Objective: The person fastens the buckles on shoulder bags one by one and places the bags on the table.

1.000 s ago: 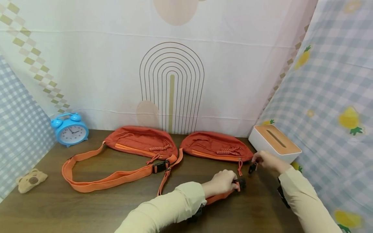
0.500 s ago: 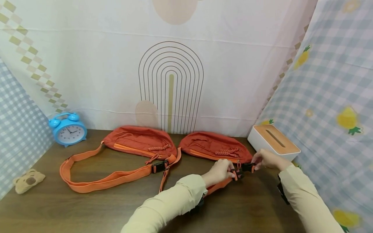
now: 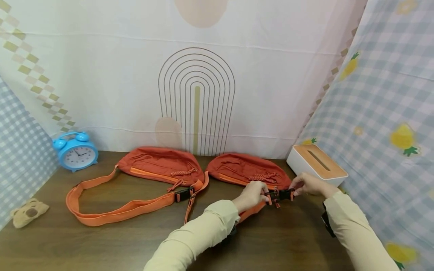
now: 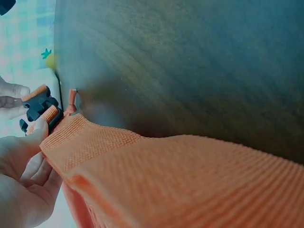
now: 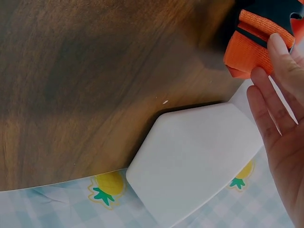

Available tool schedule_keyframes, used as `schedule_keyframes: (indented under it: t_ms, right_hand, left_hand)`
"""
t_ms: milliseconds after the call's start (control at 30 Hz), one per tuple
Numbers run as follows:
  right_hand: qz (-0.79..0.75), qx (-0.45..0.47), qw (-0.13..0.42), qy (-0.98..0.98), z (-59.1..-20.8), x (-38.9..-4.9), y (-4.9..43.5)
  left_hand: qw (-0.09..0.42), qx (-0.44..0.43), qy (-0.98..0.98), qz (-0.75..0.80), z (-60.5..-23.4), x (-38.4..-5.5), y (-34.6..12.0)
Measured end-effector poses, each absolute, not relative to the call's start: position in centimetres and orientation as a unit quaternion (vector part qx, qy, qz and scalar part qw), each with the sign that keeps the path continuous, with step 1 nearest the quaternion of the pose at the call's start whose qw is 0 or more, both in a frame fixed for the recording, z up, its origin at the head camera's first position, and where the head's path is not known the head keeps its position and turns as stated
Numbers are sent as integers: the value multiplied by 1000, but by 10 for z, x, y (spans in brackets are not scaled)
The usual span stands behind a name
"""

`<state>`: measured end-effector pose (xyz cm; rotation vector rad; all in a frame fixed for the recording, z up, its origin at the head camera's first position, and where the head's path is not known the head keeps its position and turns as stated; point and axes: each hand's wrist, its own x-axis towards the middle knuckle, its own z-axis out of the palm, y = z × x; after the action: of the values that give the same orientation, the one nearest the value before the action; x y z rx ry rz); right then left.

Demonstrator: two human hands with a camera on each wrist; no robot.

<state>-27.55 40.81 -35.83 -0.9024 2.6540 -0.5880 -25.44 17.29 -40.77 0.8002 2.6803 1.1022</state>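
In the head view, the right-hand red-orange waist bag lies at the back of the table. My left hand pinches its orange strap at one half of a black buckle. Facing it, my right hand pinches the orange webbing at the other buckle half. The two halves meet end to end in front of the bag's right end; I cannot tell whether they are locked. A second waist bag lies to the left with its black buckle fastened and its strap looped forward.
A white tissue box with a wooden top stands just behind my right hand. A blue alarm clock is at the back left, and a small tan bear plush lies near the left edge. Patterned cloths hang around the wooden table.
The left hand has moved up and slightly left with its buckle half. My right hand has drawn its half leftward and turned it level, so the once separate halves now meet.
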Motion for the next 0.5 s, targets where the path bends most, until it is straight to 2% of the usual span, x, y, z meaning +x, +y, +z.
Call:
schedule_keyframes:
  t_ms: [500]
  right_hand:
    - [-210,-315,158,912,-354,-276,403]
  left_hand:
    - [74,256,892,366,-407,-260,171]
